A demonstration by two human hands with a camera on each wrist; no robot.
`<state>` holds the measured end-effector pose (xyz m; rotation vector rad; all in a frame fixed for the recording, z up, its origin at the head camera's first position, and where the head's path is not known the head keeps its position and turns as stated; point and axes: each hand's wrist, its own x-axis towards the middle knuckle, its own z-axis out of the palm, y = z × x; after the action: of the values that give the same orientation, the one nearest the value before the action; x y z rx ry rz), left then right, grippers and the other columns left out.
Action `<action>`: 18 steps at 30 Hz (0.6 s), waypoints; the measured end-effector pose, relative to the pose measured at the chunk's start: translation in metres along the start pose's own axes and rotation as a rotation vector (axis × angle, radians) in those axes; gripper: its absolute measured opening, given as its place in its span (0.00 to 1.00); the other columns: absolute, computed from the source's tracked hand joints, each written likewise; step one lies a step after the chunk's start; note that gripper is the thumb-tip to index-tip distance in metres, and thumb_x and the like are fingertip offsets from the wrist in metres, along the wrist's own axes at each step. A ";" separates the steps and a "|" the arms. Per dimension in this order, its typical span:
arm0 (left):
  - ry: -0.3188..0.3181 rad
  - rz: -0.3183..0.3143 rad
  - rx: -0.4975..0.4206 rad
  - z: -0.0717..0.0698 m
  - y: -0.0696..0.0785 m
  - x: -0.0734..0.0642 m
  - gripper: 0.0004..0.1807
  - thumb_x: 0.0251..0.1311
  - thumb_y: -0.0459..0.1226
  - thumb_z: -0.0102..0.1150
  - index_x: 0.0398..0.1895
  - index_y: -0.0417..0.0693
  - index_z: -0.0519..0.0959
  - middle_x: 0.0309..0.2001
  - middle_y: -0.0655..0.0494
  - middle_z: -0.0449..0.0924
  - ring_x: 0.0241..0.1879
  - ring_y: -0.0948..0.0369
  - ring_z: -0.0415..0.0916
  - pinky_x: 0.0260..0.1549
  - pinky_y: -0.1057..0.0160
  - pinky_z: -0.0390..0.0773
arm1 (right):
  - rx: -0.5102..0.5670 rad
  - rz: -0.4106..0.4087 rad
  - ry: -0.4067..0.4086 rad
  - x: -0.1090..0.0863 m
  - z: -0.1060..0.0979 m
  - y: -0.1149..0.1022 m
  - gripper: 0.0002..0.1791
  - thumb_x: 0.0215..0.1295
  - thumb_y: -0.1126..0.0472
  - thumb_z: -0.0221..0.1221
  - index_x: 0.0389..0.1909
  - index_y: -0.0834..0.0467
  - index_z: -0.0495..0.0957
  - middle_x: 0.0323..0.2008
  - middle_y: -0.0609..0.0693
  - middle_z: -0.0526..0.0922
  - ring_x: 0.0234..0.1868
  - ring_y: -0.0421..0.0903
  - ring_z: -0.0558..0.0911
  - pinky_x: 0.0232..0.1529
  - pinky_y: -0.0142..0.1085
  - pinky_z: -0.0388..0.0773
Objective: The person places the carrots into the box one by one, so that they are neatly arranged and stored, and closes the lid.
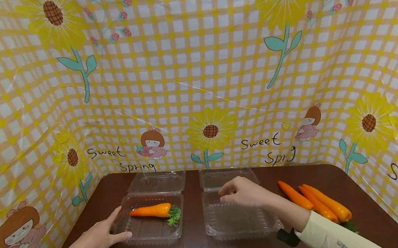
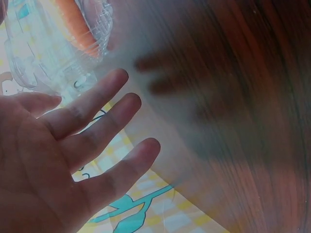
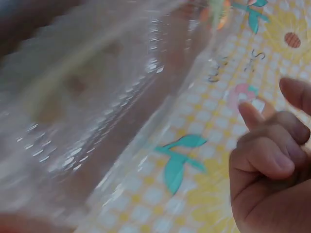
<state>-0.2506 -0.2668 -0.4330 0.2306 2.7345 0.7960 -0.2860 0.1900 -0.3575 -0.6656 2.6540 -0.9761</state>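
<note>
The person's left hand point(image 1: 102, 235) is spread, fingers extended and gripping nothing, at the outer edge of the left container point(image 1: 155, 240); a light steadying touch there should suit thin plastic better than a squeeze. The right hand point(image 1: 247, 192) hovers over the right container point(image 1: 242, 230), fingers loosely bent, holding nothing. The work appears to be placing carrots in the containers. One carrot point(image 1: 151, 211) lies in the left container, leafy end to the right; three loose carrots point(image 1: 319, 202) rest on the table right of the right container. Lifting each by its thick body would likely spare the greens, and low, unhurried passes should clear the rims.

The right sleeve point(image 1: 338, 235) hides most of the loose carrots' tops. Whether the left fingertips touch the plastic is unclear. Farther off, the right hand overlaps the right lid point(image 1: 227, 175).
</note>
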 end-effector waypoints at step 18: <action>-0.010 -0.015 0.007 -0.002 -0.001 0.002 0.57 0.62 0.62 0.61 0.82 0.43 0.44 0.62 0.32 0.75 0.58 0.35 0.75 0.44 0.34 0.76 | 0.168 0.268 0.329 -0.083 -0.035 0.071 0.26 0.72 0.53 0.60 0.66 0.62 0.75 0.31 0.53 0.81 0.27 0.44 0.70 0.28 0.36 0.65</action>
<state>-0.2527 -0.2680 -0.4318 0.2147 2.7269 0.7798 -0.2501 0.2975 -0.3729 -0.1138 2.7909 -1.3005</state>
